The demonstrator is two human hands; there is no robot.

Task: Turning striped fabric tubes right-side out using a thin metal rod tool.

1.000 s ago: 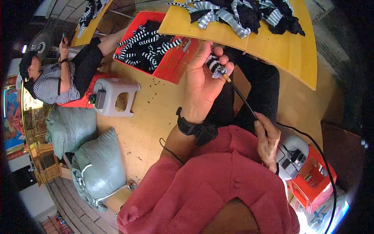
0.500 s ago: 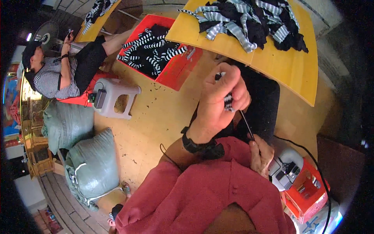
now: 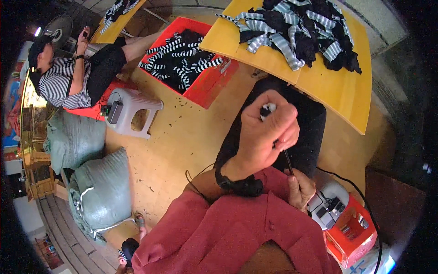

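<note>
My left hand (image 3: 270, 130) is closed in a fist above my lap, a black band around its wrist. A bit of black-and-white knit fabric (image 3: 268, 110) shows in the curl of its fingers; most of it is hidden. Lower and to the right, my right hand (image 3: 301, 189) pinches a thin dark rod (image 3: 288, 162). The rod slants up to the underside of my left fist, where its upper end is hidden. Black and striped knit pieces (image 3: 296, 34) lie heaped on the yellow table (image 3: 326, 96) in front of me.
A red bin (image 3: 198, 89) of striped knit pieces stands left of the table. Another person (image 3: 68, 82) sits at far left, behind a grey stool (image 3: 137, 107). Stuffed green sacks (image 3: 102, 192) rest on the floor. At right, a red stool (image 3: 353, 233) carries small devices beside a black cable (image 3: 360, 187).
My left fist has come slightly lower and turned, so less of the striped fabric shows. My right hand has shifted slightly down, still pinching the rod. The view has tilted a little.
</note>
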